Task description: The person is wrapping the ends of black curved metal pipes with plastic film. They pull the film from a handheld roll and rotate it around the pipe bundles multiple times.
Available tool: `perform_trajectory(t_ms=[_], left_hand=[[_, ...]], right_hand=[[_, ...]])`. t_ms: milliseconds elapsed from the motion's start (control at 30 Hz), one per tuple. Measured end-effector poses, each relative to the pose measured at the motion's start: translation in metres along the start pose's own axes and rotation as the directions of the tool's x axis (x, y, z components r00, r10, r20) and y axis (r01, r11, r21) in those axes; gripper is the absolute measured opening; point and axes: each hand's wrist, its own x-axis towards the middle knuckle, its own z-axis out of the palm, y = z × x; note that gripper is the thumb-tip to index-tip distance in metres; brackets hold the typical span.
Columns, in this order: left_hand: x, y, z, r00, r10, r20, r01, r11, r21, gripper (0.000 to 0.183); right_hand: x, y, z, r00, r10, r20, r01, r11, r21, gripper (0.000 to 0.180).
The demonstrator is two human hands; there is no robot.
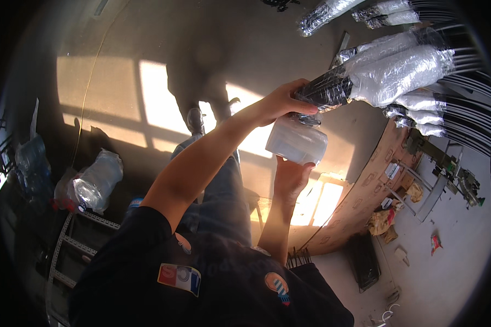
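My left hand [289,103] grips the dark end of a film-wrapped bundle [325,90] of long black rods or strips. Clear plastic film covers the bundle's end, and its wrapped middle [397,77] shines in the light. Just below, my right hand [293,176] holds a roll of clear stretch film [298,141] from underneath, thumb and fingers around its lower end. A crumpled piece of film [309,119] lies between the roll and the bundle. Whether the roll's film is joined to the bundle cannot be made out.
More wrapped bundle ends [423,110] jut in at the right, others [331,14] at the top. A patterned panel [352,208] stands below them. Left are a filled clear plastic bag [100,180] and a perforated metal rack [61,253]. A green machine [454,171] sits beyond the panel.
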Motion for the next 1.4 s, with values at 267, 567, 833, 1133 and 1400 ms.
perform_trajectory(t_ms=[267, 567, 833, 1133, 1400], left_hand=[[0.003, 0.007, -0.004, 0.999, -0.021, 0.033, 0.02, 0.999, 0.048, 0.058], [-0.017, 0.041, -0.015, 0.976, -0.012, 0.218, -0.128, 0.779, 0.614, 0.036], [-0.109, 0.137, 0.072, 0.902, 0.291, 0.318, -0.222, -0.317, 0.922, 0.058], [-0.082, 0.115, 0.043, 0.886, 0.461, -0.058, 0.134, -0.133, 0.982, 0.088], [-0.09, 0.12, -0.004, 0.882, 0.438, -0.174, 0.065, 0.251, 0.966, 0.076]], right_hand=[[-0.012, -0.029, 0.01, 0.98, -0.198, -0.035, 0.201, 0.968, 0.151, 0.074], [0.003, -0.061, 0.092, 0.988, -0.149, -0.04, 0.147, 0.988, -0.04, 0.075], [0.02, -0.038, 0.112, 0.996, -0.073, -0.055, 0.08, 0.988, 0.13, 0.067], [0.042, -0.025, 0.133, 0.991, -0.124, -0.044, 0.118, 0.984, -0.132, 0.052], [0.208, -0.021, 0.118, 0.929, 0.242, 0.279, -0.236, 0.97, -0.052, 0.047]])
